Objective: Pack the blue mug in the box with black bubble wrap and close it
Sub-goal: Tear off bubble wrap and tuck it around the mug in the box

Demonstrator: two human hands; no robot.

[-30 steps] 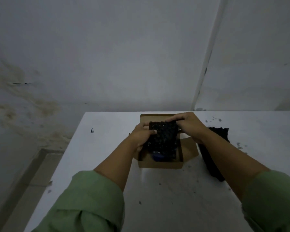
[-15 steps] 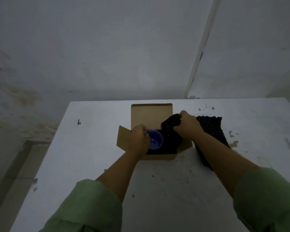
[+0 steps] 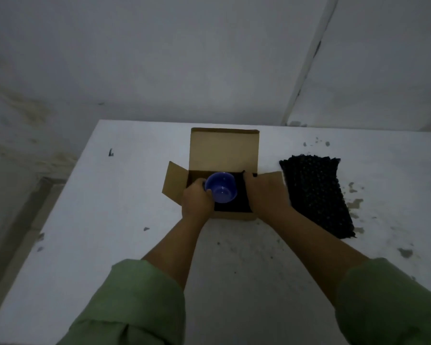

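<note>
Your one cardboard box (image 3: pixel 224 150) sits open on the white surface (image 3: pixel 135 245), its back lid standing up and its side flaps spread out. Inside it you have one blue mug (image 3: pixel 221 187), mouth up, resting in the left half of the box on a lining of black bubble wrap (image 3: pixel 241 195) that fills the floor and right side of the cavity. Your left hand (image 3: pixel 197 200) has its grip curled around the mug's left side, grasping it. Your right hand (image 3: pixel 265 192) lies over the box's right edge, fingers bent down onto the lining at the back right corner; whether that grip pinches the wrap or only presses it, you cannot tell here. One more sheet of bubble wrap (image 3: pixel 314 195) lies flat on the surface just right of the box. Two green sleeves (image 3: pixel 139 302) show at the bottom.
</note>
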